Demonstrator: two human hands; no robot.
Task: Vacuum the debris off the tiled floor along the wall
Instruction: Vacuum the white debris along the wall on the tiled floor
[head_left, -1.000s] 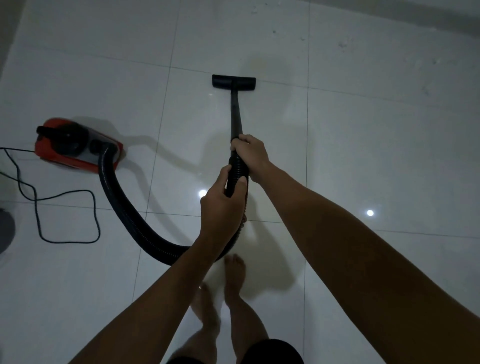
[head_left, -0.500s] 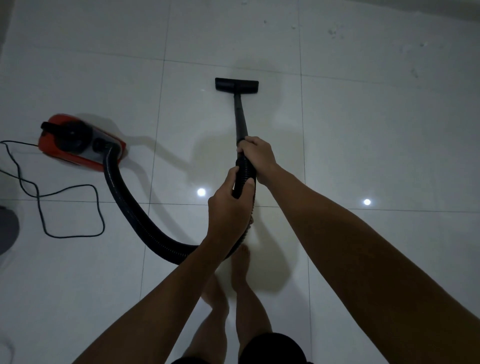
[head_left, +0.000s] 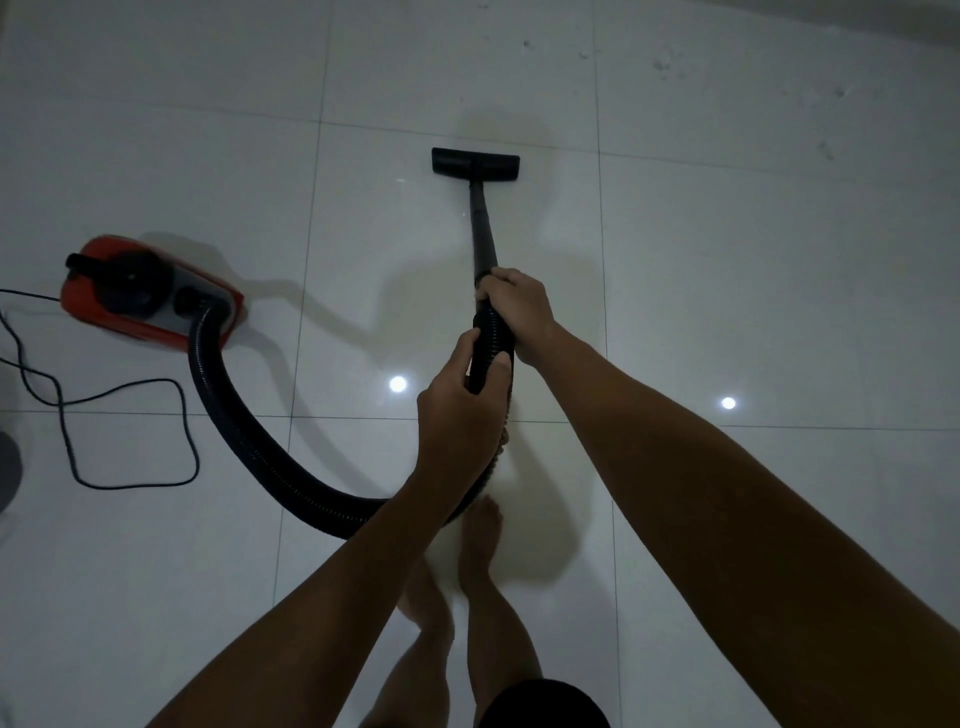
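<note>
Both hands clamp the vacuum hose (head_left: 488, 340) mid-frame: right hand (head_left: 517, 306) above, left hand (head_left: 457, 410) below, nozzle (head_left: 475, 163) ahead.

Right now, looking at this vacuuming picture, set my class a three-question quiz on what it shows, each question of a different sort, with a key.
1. True or false: the nozzle rests on the debris.
2. Which hand grips nearer the nozzle? A) left hand B) right hand
3. Fill in: the hose runs from the hands to the red ____ on the person's left.

Key
1. False: the debris lies beyond the nozzle, to its right, near the wall.
2. B. The right hand holds where the wand meets the hose; the left hand holds the hose lower down.
3. Vacuum, with its cord looped on the floor.
</note>
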